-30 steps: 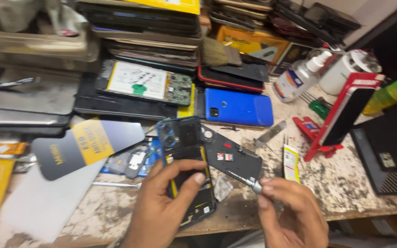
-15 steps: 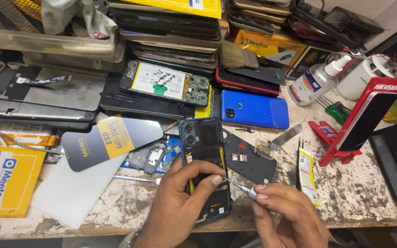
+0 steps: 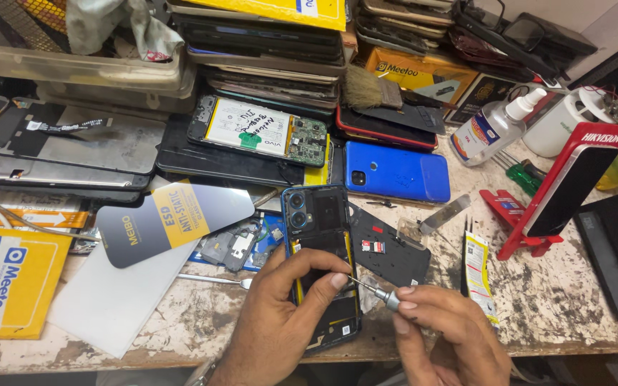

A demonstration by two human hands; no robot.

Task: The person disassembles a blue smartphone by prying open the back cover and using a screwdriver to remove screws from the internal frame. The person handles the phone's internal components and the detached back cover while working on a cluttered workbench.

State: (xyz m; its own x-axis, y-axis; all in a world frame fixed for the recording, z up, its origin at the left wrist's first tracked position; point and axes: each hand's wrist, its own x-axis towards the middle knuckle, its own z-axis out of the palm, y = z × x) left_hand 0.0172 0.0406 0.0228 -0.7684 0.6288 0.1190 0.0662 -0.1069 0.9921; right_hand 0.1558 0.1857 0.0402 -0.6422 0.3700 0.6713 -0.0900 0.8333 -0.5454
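Near the middle, the opened black phone frame with a blue rim point(image 3: 321, 243) is showing yellow strips along its inner edges. Far right of it, the bright blue phone back cover point(image 3: 397, 171) is lying plain and unpatterned. At the far left, the yellow cardboard packet with blue and white lettering point(image 3: 8, 282) is glowing beside the dark grey and yellow plastic card point(image 3: 173, 218). To the right, the red plastic phone stand point(image 3: 520, 218) is standing out against the worn beige wooden tabletop speckled with black stains point(image 3: 552, 300).
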